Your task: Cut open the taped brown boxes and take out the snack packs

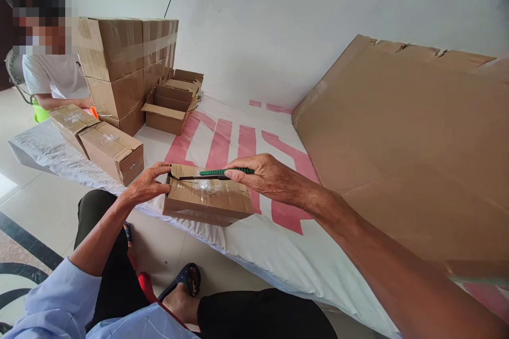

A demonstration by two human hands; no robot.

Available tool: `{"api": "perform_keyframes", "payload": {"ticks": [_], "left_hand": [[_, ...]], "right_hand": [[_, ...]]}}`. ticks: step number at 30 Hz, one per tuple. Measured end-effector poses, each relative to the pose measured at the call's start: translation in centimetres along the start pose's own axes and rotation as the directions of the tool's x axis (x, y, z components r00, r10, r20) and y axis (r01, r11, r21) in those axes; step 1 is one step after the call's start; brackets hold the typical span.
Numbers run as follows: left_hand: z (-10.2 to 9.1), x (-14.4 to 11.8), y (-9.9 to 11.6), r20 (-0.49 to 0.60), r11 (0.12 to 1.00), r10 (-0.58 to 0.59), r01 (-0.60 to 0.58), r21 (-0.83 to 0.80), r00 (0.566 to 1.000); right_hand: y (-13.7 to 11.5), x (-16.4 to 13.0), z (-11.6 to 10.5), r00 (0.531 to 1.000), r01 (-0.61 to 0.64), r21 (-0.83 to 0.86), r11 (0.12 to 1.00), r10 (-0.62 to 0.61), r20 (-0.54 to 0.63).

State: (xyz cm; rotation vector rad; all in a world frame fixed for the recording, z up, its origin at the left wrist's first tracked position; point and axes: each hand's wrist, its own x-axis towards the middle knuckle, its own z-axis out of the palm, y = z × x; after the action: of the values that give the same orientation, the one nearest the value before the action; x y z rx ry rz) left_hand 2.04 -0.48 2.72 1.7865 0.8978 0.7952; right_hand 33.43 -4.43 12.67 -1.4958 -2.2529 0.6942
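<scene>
A small taped cardboard box [210,198] lies on the cloth-covered surface in front of me. At its left end, my left hand [149,184] grips the edge with bent fingers and thumb. My right hand [258,172] is closed around a green-handled box cutter [212,172], held nearly level over the box top. Its thin dark blade points left and meets the top near the left end, close to my left fingers. Shiny clear tape runs along the middle of the top. My right fingers partly hide the cutter's handle.
Two taped boxes [113,149] lie in a row to the left. Behind them rises a stack of boxes [119,47], with open boxes [165,116] beside it. A large cardboard sheet [397,159] leans at right. A person in a white shirt [59,79] sits at far left.
</scene>
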Motion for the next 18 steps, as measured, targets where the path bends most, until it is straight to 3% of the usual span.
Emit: {"api": "perform_keyframes", "payload": {"ticks": [9, 18], "left_hand": [[0.2, 0.1, -0.1, 0.006, 1.000, 0.005, -0.005, -0.022, 1.000], [0.5, 0.1, -0.5, -0.006, 0.998, 0.041, -0.041, -0.044, 0.999]], "right_hand": [[-0.7, 0.1, -1.4, 0.998, -0.039, -0.103, 0.994, 0.043, 0.042], [-1.3, -0.8, -1.4, 0.999, 0.013, -0.055, 0.998, -0.015, -0.038]]}}
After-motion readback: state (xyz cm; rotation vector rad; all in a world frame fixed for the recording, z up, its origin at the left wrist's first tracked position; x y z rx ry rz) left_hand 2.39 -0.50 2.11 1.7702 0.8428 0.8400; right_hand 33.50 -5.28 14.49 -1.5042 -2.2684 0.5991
